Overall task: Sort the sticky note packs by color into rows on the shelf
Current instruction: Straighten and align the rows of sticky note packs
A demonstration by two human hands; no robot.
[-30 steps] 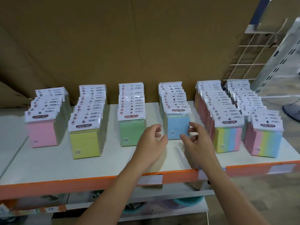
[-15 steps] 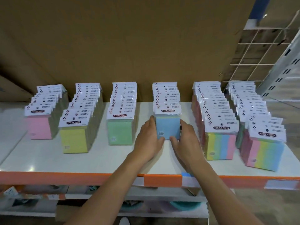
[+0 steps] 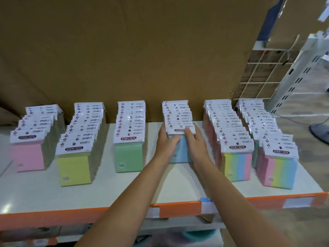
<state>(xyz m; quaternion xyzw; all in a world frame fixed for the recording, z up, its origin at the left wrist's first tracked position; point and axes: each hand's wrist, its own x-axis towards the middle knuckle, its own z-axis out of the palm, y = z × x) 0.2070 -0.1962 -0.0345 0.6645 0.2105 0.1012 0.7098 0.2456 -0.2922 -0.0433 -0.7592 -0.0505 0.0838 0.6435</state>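
The front blue pack (image 3: 181, 155) is stood upright at the head of the blue row (image 3: 176, 111), fourth from the left on the shelf (image 3: 124, 189). It is clasped from both sides. The left hand (image 3: 166, 144) is curled round its left edge, with the thumb across the face. The right hand (image 3: 195, 142) is curled over its header card and right edge. The pack lies straight ahead, between the hands, and neither hand is nearer. The row's long axis runs away from the person toward the cardboard (image 3: 142, 50) behind, so any squaring push would probably be made along that line. The green row (image 3: 130, 122) is set apart on the left and a rainbow row (image 3: 222, 122) on the right.
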